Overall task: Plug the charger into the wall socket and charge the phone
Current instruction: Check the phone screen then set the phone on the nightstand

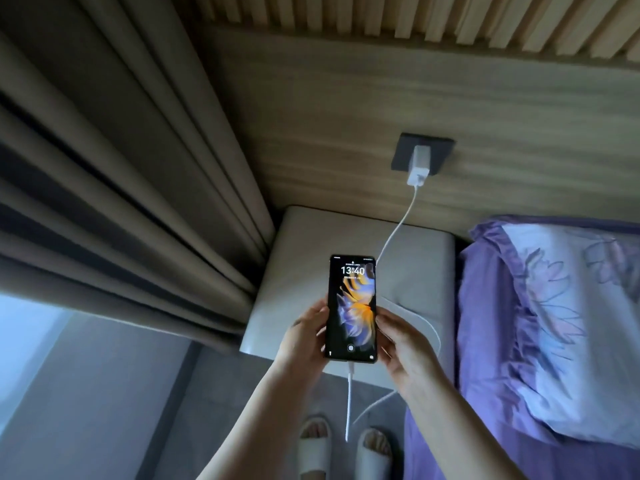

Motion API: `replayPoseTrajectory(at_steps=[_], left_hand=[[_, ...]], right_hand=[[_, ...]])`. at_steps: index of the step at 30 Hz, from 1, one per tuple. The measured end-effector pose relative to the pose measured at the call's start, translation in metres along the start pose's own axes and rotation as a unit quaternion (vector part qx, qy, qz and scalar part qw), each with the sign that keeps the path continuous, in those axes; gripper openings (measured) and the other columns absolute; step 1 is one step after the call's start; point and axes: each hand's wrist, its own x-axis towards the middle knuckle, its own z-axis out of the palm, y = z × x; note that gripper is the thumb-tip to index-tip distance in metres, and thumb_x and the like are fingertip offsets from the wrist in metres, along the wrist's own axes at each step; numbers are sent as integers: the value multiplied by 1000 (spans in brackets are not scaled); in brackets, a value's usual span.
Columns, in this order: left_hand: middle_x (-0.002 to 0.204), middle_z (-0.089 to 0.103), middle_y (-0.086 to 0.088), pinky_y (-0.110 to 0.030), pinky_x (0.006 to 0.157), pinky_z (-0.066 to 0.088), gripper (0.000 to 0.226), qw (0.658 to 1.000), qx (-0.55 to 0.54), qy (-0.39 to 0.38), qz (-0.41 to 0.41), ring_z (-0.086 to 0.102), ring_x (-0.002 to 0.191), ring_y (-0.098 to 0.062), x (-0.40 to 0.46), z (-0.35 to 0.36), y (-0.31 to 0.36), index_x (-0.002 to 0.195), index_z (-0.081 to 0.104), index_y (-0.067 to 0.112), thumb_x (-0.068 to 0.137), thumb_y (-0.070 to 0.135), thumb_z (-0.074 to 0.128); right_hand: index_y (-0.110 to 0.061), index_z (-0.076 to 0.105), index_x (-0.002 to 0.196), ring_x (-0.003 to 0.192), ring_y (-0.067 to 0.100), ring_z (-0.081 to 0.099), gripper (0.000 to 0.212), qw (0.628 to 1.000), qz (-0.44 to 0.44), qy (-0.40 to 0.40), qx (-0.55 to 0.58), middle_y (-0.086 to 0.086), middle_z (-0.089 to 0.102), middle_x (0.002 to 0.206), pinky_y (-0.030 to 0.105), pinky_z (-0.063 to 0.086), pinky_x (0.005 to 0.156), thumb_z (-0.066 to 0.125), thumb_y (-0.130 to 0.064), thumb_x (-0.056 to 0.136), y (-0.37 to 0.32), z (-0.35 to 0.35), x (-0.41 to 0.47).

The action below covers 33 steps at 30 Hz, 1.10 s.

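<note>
Up front, both bare hands hold a slim black slab of a phone, its glossy glass screen lit with the time 13:40 over an orange-and-blue petal-like wallpaper. The left hand wraps the phone's left edge, fingers curled behind it and thumb lying along the rim; the right hand closes on the right edge the same way, fingertips pressed to the side of the case. The phone is upright, above the near edge of a pale grey padded bedside cube with soft rounded corners and a smooth upholstered top.

A thin white rubbery cable is seated in the phone's bottom edge, drops straight down between the forearms, loops back up behind the right hand, curves across the cube's top and climbs to a small white glossy plastic charger block. That block is seated in a flat dark grey square wall socket plate set into a wood-grain panel with fine horizontal streaks. Above the panel runs a band of narrow pale wooden slats.

To the left hang heavy taupe fabric curtains in deep vertical folds. To the right lies a bed in smooth purple sheeting, with a ruffled-edge pillow printed with lilac flower outlines on white. Below, two pale open-toed slippers show on a matte grey floor.
</note>
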Motion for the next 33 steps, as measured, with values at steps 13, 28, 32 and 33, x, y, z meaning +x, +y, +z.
replayPoseTrajectory(at_steps=[13, 28, 32, 33], left_hand=[[87, 67, -6, -13, 49, 48, 28, 982, 155, 106, -14, 62, 70, -16, 93, -38, -5, 112, 69, 11, 89, 5, 54], [106, 67, -20, -34, 86, 51, 39, 942, 309, 126, -28, 61, 90, -32, 172, -51, -6, 107, 70, 19, 89, 0, 42], [102, 68, -24, -49, 99, 49, 23, 932, 330, 152, -19, 64, 103, -41, 184, -54, -7, 74, 72, 18, 85, 14, 52], [97, 67, -22, -50, 98, 49, 25, 930, 333, 153, -21, 64, 102, -41, 187, -55, -8, 69, 71, 18, 84, 13, 52]], right_hand=[[-3, 69, 107, 71, 20, 63, 30, 993, 38, 71, -81, 15, 67, 94, 26, 48, 63, 51, 5, 85, 43, 0, 112], [-14, 63, 94, 109, 30, 62, 38, 976, 105, 152, -114, 19, 65, 121, 32, 45, 90, 31, 7, 90, 61, 6, 176], [-7, 66, 102, 97, 28, 62, 40, 973, 110, 154, -131, 27, 59, 126, 40, 43, 103, 32, 8, 89, 61, 13, 187], [-3, 66, 106, 87, 25, 60, 40, 973, 104, 155, -134, 26, 61, 124, 39, 44, 101, 32, 8, 89, 61, 13, 190]])
